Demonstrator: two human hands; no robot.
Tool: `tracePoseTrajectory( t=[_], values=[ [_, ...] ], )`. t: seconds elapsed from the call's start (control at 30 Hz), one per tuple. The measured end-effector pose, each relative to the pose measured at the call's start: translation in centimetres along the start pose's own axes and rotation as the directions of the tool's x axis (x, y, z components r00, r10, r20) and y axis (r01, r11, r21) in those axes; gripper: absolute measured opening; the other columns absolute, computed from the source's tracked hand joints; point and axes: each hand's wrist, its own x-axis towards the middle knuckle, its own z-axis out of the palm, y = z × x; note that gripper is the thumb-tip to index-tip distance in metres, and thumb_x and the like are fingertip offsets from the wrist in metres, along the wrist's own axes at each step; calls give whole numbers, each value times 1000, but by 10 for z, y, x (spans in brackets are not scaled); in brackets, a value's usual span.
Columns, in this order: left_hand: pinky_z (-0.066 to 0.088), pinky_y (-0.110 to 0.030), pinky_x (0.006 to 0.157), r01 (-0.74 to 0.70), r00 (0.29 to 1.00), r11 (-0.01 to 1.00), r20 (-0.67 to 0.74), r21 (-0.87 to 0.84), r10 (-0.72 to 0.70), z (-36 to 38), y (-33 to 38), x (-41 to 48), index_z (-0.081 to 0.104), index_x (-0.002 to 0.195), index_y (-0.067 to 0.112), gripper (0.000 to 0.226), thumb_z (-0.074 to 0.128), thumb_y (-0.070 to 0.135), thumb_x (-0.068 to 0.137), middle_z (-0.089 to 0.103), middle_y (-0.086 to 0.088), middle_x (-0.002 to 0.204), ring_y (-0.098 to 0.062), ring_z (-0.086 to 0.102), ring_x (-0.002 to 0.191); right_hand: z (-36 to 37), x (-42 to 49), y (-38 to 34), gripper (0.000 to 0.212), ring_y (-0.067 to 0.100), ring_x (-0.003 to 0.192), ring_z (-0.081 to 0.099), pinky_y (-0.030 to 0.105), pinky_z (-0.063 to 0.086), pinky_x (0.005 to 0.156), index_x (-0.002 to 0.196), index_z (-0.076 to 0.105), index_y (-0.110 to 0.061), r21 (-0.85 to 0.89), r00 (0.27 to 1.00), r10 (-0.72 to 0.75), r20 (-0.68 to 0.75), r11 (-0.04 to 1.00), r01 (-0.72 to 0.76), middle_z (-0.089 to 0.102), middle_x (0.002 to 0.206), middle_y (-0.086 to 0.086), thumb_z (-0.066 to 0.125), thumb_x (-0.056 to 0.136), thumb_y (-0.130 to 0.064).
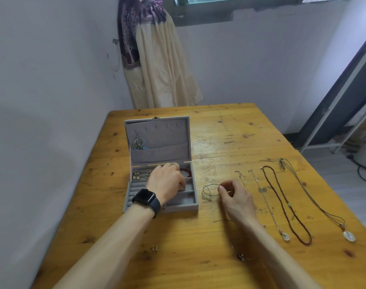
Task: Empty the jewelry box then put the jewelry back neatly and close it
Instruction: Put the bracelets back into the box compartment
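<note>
A grey jewelry box (193, 203) stands open on the wooden table (219, 132), its lid upright with earrings (138, 142) hanging inside. My left hand (167, 182) reaches into the box's compartments, fingers curled down; what they touch is hidden. A red bracelet (186, 171) and small earrings (137, 176) lie in the tray. My right hand (235, 197) pinches a thin green cord bracelet (208, 191) lying on the table just right of the box.
Several necklaces lie in a row on the right: thin chains (261, 190), a red beaded one (286, 203) and a cord with a white pendant (349, 235). Two ear studs (154, 248) sit near the front. A curtain (157, 59) hangs behind.
</note>
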Motion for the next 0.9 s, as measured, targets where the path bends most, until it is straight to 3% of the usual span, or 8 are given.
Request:
tracePoseTrajectory(
  t=[0.2, 0.43, 0.67, 0.9],
  values=[
    [36, -30, 77, -14, 1000, 994, 10, -105, 15, 2, 9, 5, 73, 112, 34, 22, 56, 38, 99, 57, 6, 113, -20, 54, 107, -1, 0, 0, 6, -1, 88, 58, 21, 46, 72, 100, 61, -26, 17, 1000, 11, 3, 1000, -11, 64, 92, -14, 58, 98, -32],
    [43, -33, 82, 67, 997, 988, -38, -138, -72, 13, 9, 1, 71, 114, 39, 23, 57, 45, 97, 64, 7, 109, -20, 56, 106, -2, 0, 0, 9, -1, 87, 60, 19, 47, 71, 99, 63, -24, 15, 1000, -1, 5, 1000, 1, 64, 91, -14, 59, 98, -32],
    [44, -35, 90, 42, 993, 987, -105, -153, -58, 17, 5, -8, 71, 114, 35, 26, 50, 41, 100, 73, 8, 108, -20, 57, 102, -3, -2, 0, 9, 0, 89, 62, 22, 49, 76, 100, 65, -25, 42, 1000, 10, 22, 999, -11, 66, 92, -15, 60, 97, -32],
    [49, -37, 78, 72, 921, 948, -343, -309, -182, 29, -17, -38, 74, 99, 30, 14, 64, 26, 91, 72, 11, 96, -14, 60, 92, -9, 8, -17, 7, 8, 94, 67, 31, 56, 82, 98, 69, -31, 254, 999, 36, 13, 967, -38, 72, 97, -10, 67, 93, -36]
  ],
)
